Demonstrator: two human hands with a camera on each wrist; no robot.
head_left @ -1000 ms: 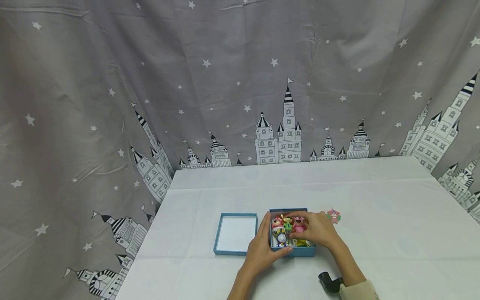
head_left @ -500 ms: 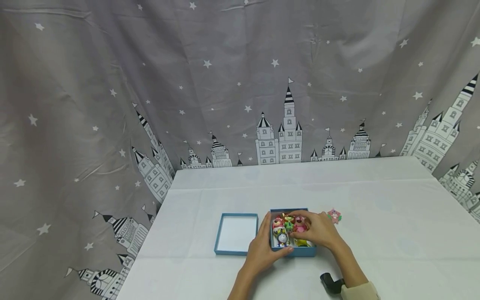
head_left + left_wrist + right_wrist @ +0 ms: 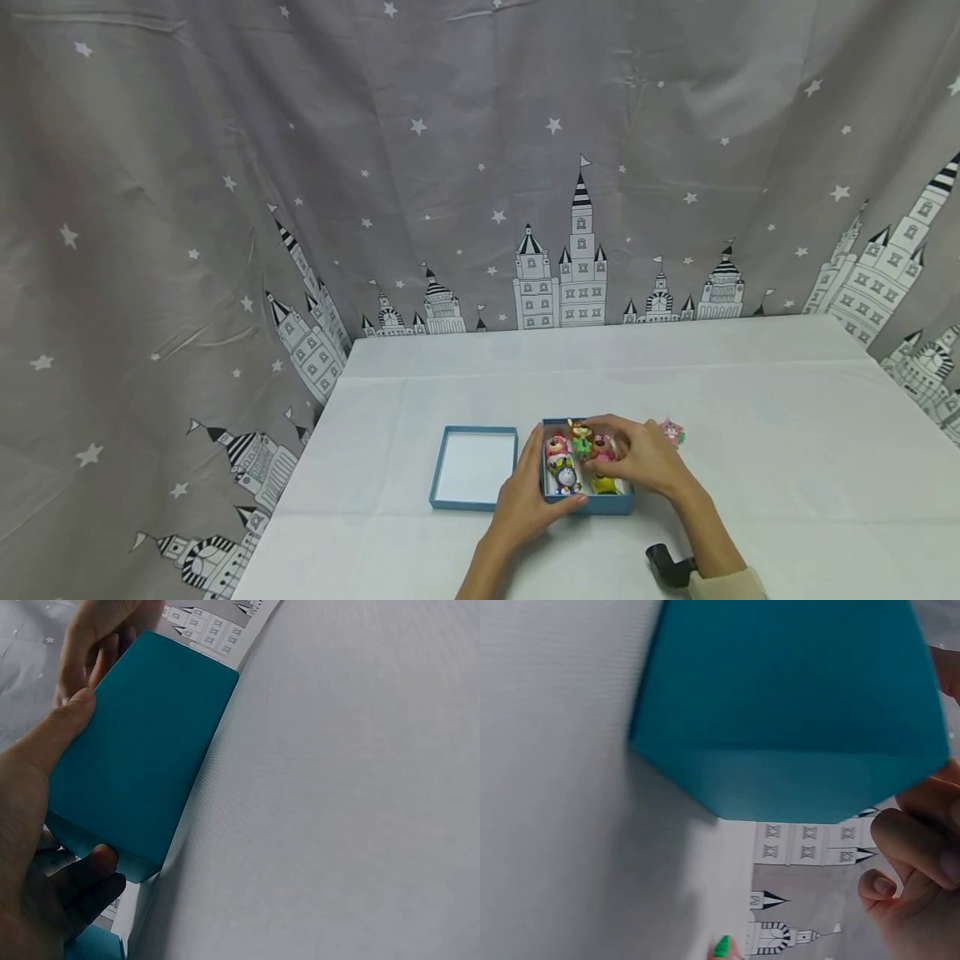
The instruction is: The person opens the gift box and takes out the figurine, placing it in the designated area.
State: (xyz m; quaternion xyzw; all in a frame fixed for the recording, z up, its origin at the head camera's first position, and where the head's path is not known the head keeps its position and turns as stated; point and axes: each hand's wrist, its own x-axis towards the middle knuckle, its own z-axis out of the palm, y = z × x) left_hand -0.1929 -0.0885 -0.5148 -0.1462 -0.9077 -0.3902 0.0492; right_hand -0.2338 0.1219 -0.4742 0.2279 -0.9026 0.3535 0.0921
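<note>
A blue box point(image 3: 606, 505) holds several small figurines. My left hand point(image 3: 516, 504) grips its near left corner, the thumb along the front wall and the fingers at the left side. Inside, my right hand point(image 3: 651, 457) pinches an orange-headed figurine in green point(image 3: 582, 444) near the back wall, index finger at the top and thumb lower. A pink bear figurine point(image 3: 603, 448) lies beneath that hand, partly covered. At the left are a red-and-pink figurine point(image 3: 557, 447) and a dark blue and white one point(image 3: 566, 478). A yellow figurine point(image 3: 604, 484) is near the front. Both wrist views show the box's outer walls, hiding its contents.
A shallow blue lid point(image 3: 472, 505), white inside, lies left of the box. A pink star-shaped figurine point(image 3: 672, 432) with green lies to the right, behind the right hand. A black curved object point(image 3: 667, 568) is by the right wrist. A grey castle-print curtain point(image 3: 450, 167) borders the white table.
My right hand has shifted slightly back and right within the box, and the green-clad figurine with it. The left hand keeps its grip on the box.
</note>
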